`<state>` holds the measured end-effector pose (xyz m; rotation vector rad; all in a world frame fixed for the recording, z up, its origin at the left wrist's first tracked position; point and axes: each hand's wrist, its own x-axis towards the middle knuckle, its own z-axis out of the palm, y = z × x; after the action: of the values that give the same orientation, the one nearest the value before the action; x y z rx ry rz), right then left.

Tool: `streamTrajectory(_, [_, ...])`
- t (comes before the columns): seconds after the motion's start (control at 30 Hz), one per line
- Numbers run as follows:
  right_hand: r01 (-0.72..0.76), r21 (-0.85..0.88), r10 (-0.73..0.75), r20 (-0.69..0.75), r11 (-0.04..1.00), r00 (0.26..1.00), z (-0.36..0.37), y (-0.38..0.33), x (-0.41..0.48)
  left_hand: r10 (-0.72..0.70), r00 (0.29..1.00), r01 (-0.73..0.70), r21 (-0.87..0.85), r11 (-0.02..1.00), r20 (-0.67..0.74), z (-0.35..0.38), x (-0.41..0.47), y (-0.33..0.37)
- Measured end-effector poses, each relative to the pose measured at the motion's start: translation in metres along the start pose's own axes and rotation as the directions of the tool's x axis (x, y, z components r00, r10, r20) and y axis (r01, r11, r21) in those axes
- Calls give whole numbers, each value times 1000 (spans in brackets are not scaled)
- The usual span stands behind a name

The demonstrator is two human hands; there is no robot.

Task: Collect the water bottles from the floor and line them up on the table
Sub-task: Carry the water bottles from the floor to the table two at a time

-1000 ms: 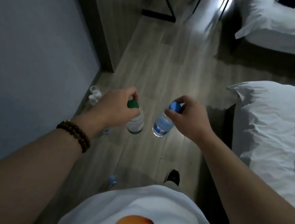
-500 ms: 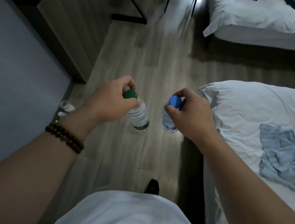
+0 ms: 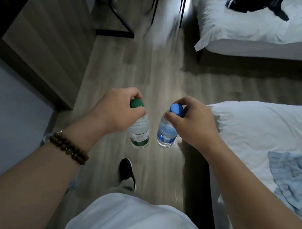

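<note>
My left hand (image 3: 116,109) grips a clear water bottle with a green cap and green label (image 3: 140,132) by its neck, so the bottle hangs above the wooden floor. My right hand (image 3: 192,120) holds a second clear bottle with a blue cap and blue label (image 3: 166,134) the same way, just to the right of the first. The two bottles hang side by side without touching. At the top edge, thin dark legs of a table (image 3: 156,4) stand on the floor; its top is barely in view.
A wooden cabinet (image 3: 47,28) lines the left wall. A white bed (image 3: 271,135) with a blue cloth (image 3: 296,179) is close on my right, another bed (image 3: 265,29) farther off. A black frame (image 3: 115,29) stands on the floor ahead. My black shoe (image 3: 126,171) is below the bottles.
I have walked forward along the floor: the cabinet, beds and table legs have come nearer. Both hands keep their bottles. The bottles on the floor by the wall have dropped out of view.
</note>
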<state>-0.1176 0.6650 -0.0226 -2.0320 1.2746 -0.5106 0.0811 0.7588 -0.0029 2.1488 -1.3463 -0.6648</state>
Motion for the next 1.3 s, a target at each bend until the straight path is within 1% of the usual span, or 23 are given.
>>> streamTrajectory(0.07, [-24,-16,24,-6,1000,1000,9,-8,32,28,999,-29,29,999,33,-10,35,-8])
streamTrajectory(0.13, [-55,-35,55,-17,998,998,15,-18,62,83,995,-86,60,994,63,-22,70,-13])
streamTrajectory(0.23, [-88,-52,83,-87,995,993,19,-31,108,151,984,-159,87,983,92,-43,123,-19])
streamTrajectory(0.3, [-84,-59,77,-121,995,990,19,-41,140,156,983,-163,65,984,101,-57,160,-21])
streamTrajectory(0.43, [-93,-70,84,-120,993,989,22,-58,208,158,981,-159,3,987,108,-77,230,-26])
streamTrajectory(0.57, [-96,-75,90,-84,993,992,31,-58,283,125,985,-128,12,992,120,-89,304,-37])
streamTrajectory(0.67, [-108,-34,107,-40,994,993,41,-48,350,83,988,-91,50,995,132,-98,370,-45])
streamTrajectory(0.77, [-119,20,118,3,993,993,49,-38,427,23,994,-34,114,993,103,-113,440,-49])
streamTrajectory(0.83, [-114,40,112,58,993,992,50,-37,479,-10,995,-5,162,987,95,-126,487,-46])
streamTrajectory(0.9, [-102,19,100,97,995,990,44,-38,528,-37,994,17,186,982,101,-138,531,-37])
streamTrajectory(0.97, [-77,3,76,108,997,991,32,-41,578,-39,998,28,190,981,55,-148,574,-28])
streamTrajectory(1.03, [-47,-23,49,89,999,995,20,-46,630,-41,999,42,154,987,-11,-156,617,-22])
streamTrajectory(1.1, [-22,-54,26,72,998,997,10,-55,678,-52,997,56,78,995,-51,-164,655,-19])
streamTrajectory(1.23, [2,-87,2,49,996,999,11,-70,767,-94,989,82,-104,991,-114,-176,734,-25])
streamTrajectory(1.3, [10,-87,-5,58,996,998,19,-74,811,-113,987,94,-152,984,-119,-183,778,-34])
